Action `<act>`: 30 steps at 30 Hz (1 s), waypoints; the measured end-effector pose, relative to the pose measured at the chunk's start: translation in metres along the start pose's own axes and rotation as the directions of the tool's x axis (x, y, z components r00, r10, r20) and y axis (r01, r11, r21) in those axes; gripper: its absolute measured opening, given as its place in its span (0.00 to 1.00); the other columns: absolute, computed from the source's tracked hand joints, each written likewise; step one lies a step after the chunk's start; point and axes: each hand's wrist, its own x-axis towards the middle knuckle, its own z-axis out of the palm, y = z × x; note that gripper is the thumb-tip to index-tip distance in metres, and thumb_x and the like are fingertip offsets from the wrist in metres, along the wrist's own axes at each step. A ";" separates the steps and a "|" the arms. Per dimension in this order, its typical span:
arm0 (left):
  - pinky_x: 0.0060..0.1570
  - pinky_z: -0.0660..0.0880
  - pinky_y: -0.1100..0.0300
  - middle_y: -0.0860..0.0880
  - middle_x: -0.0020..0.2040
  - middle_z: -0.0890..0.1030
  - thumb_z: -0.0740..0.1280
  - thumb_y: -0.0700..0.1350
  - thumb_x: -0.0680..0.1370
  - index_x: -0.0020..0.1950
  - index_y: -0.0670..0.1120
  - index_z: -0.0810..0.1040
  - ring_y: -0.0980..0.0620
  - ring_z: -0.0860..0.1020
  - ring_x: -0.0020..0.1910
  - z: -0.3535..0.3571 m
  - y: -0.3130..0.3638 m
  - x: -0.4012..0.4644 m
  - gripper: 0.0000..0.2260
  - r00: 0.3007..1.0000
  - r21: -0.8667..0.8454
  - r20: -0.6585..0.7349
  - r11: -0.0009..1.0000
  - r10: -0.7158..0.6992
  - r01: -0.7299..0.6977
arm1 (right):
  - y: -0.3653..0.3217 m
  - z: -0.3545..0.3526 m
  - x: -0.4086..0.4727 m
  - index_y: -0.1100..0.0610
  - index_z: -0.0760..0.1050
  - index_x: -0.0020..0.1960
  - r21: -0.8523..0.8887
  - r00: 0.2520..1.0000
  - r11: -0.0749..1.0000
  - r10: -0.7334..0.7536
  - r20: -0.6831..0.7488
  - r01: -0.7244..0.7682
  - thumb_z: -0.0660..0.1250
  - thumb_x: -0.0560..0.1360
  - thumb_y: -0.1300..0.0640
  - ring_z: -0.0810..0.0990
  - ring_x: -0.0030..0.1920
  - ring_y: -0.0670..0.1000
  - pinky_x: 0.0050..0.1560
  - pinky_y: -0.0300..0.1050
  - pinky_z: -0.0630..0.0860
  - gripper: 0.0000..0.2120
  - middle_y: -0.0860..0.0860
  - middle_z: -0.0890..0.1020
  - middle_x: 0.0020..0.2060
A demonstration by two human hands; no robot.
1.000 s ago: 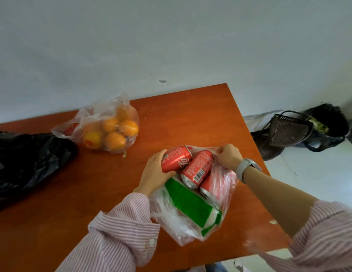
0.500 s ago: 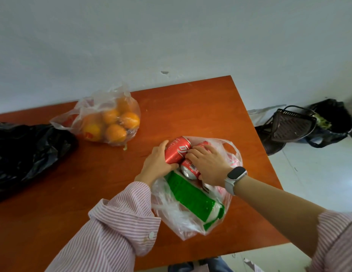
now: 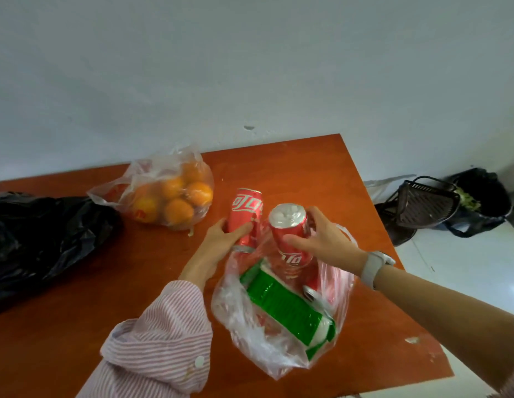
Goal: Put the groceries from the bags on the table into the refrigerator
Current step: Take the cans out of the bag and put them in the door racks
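Note:
A clear plastic bag [image 3: 250, 334] lies open on the orange-brown table [image 3: 77, 311] in front of me. My left hand [image 3: 218, 248] grips a red soda can [image 3: 247, 211] lifted clear of the bag. My right hand [image 3: 324, 242] grips a second red soda can [image 3: 290, 234], tilted, its lower end still inside the bag's mouth. A green and white carton [image 3: 284, 308] lies in the bag, and another red can [image 3: 313, 288] shows beneath it. No refrigerator is in view.
A clear bag of oranges [image 3: 169, 193] sits at the back of the table by the white wall. A black plastic bag [image 3: 40, 237] lies at the left. Right of the table, on the floor, stand a dark basket [image 3: 425, 202] and a black rubbish bag [image 3: 476, 196].
Both hands have risen out of the bag, each with a red can. My right hand moved from the bag's handle onto a can. The view has tilted slightly.

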 end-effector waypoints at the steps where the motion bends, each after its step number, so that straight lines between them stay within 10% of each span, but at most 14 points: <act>1: 0.40 0.77 0.60 0.48 0.46 0.81 0.68 0.42 0.74 0.60 0.42 0.74 0.54 0.81 0.39 0.000 0.007 -0.005 0.15 1.000 -0.137 -0.010 0.990 -0.016 0.014 | -0.007 0.000 -0.004 0.55 0.65 0.63 0.306 0.997 0.949 0.075 0.005 -0.073 0.70 0.69 0.47 0.79 0.53 0.52 0.48 0.41 0.76 0.27 0.53 0.78 0.55; 6: 0.54 0.75 0.44 0.45 0.50 0.81 0.70 0.46 0.69 0.56 0.48 0.73 0.46 0.81 0.49 0.001 0.043 -0.027 0.17 0.991 -0.450 0.125 0.893 0.057 0.006 | -0.028 -0.010 -0.027 0.55 0.70 0.63 0.898 0.957 0.345 0.189 0.220 -0.274 0.67 0.64 0.37 0.82 0.49 0.55 0.52 0.55 0.77 0.33 0.56 0.82 0.50; 10: 0.47 0.78 0.51 0.46 0.49 0.81 0.69 0.43 0.67 0.58 0.47 0.72 0.49 0.81 0.47 0.020 0.065 -0.044 0.20 0.948 -0.471 0.280 0.882 0.150 0.000 | -0.027 -0.031 -0.062 0.61 0.69 0.62 0.939 0.973 0.258 0.084 0.213 -0.228 0.81 0.54 0.50 0.83 0.44 0.56 0.45 0.53 0.80 0.41 0.58 0.83 0.45; 15: 0.38 0.79 0.56 0.45 0.54 0.80 0.69 0.45 0.65 0.63 0.47 0.70 0.50 0.81 0.46 0.070 0.075 -0.060 0.26 0.882 -0.345 0.439 0.939 0.169 -0.008 | -0.012 -0.056 -0.116 0.57 0.63 0.69 0.840 0.963 0.515 0.269 0.032 -0.172 0.79 0.58 0.56 0.81 0.47 0.57 0.45 0.53 0.80 0.43 0.59 0.79 0.52; 19: 0.52 0.76 0.52 0.45 0.56 0.79 0.71 0.46 0.64 0.63 0.49 0.69 0.47 0.79 0.54 0.121 0.083 -0.088 0.28 0.771 -0.209 0.583 0.964 0.255 -0.161 | 0.001 -0.082 -0.173 0.49 0.57 0.70 0.536 0.835 0.814 0.444 -0.325 -0.224 0.73 0.67 0.56 0.80 0.45 0.52 0.40 0.42 0.78 0.37 0.54 0.75 0.53; 26: 0.56 0.74 0.51 0.49 0.60 0.75 0.71 0.43 0.71 0.67 0.50 0.63 0.49 0.75 0.58 0.218 0.082 -0.171 0.28 0.584 -0.053 0.759 0.921 0.288 -0.385 | 0.025 -0.108 -0.320 0.53 0.66 0.59 0.206 0.435 0.918 0.347 -0.830 -0.340 0.76 0.63 0.51 0.72 0.49 0.49 0.30 0.25 0.70 0.29 0.51 0.70 0.54; 30: 0.46 0.74 0.62 0.53 0.53 0.75 0.71 0.38 0.71 0.63 0.52 0.63 0.57 0.75 0.50 0.281 0.070 -0.260 0.25 0.402 -0.076 0.873 0.890 0.278 -0.450 | 0.047 -0.103 -0.427 0.48 0.66 0.59 0.317 0.227 0.912 0.377 -0.898 -0.260 0.78 0.60 0.51 0.74 0.52 0.50 0.48 0.42 0.75 0.33 0.49 0.72 0.54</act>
